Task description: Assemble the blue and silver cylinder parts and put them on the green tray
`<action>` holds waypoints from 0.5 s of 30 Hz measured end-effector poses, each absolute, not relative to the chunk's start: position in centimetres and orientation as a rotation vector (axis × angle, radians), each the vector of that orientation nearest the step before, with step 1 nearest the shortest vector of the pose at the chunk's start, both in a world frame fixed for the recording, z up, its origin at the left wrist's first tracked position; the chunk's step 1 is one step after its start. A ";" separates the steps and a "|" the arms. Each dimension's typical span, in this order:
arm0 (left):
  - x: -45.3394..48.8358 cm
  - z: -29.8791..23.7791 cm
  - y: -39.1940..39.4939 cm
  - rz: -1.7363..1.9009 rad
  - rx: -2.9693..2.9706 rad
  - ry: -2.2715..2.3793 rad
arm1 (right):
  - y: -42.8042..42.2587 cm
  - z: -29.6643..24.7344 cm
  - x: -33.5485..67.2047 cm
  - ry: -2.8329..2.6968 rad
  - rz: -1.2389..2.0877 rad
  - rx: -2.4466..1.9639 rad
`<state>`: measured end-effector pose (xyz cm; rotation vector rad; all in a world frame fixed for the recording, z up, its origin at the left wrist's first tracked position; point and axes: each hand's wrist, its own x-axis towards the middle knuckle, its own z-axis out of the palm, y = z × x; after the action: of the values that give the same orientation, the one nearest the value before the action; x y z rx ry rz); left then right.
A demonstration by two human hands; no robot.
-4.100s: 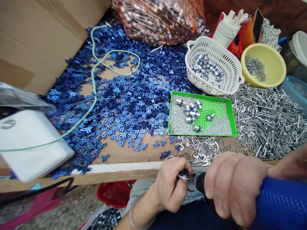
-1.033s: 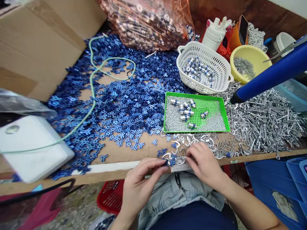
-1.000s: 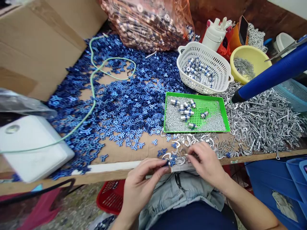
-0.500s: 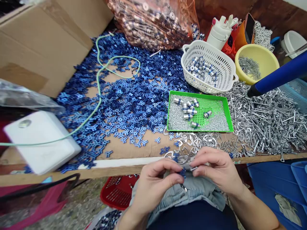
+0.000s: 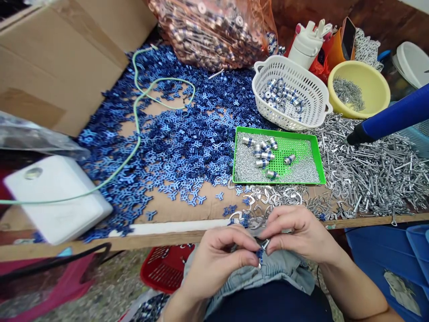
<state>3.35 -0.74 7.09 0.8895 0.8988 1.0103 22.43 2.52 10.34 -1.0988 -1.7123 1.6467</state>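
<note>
My left hand (image 5: 228,255) is closed, pinching a small blue three-armed piece (image 5: 260,254) between thumb and fingertips. Close against it, my right hand (image 5: 295,232) is closed too, its fingertips on a small silver metal pin (image 5: 265,244) that meets the blue piece. Both hands are over my lap, just in front of the table edge. Just beyond them lie curved silver clips (image 5: 256,217) and a few loose blue pieces (image 5: 230,209). The fingers partly cover the parts, so their exact fit is hidden.
A green tray (image 5: 280,182) holds tiny metal bits and several silver-blue cylinders. Behind it stand a white basket (image 5: 311,96) and a yellow bowl (image 5: 375,89). Blue pieces (image 5: 201,143) cover the left, metal pins (image 5: 378,174) the right. A blue tool (image 5: 395,117) juts in.
The blue piece and the silver pin have come together, the pin now tilted. My right hand has moved slightly left and my left hand slightly right.
</note>
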 end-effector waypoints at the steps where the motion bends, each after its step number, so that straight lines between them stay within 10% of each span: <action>1: 3.4 7.1 -0.7 1.048 0.885 0.921 | 2.3 10.4 22.4 -1.686 1.617 -1.125; 15: 3.4 6.2 -0.9 1.275 1.520 0.925 | 0.8 10.0 21.0 -1.407 1.699 -1.382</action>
<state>3.36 -0.95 6.23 1.5200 0.9249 1.2749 21.03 0.76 10.00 -1.3825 -1.4069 1.6994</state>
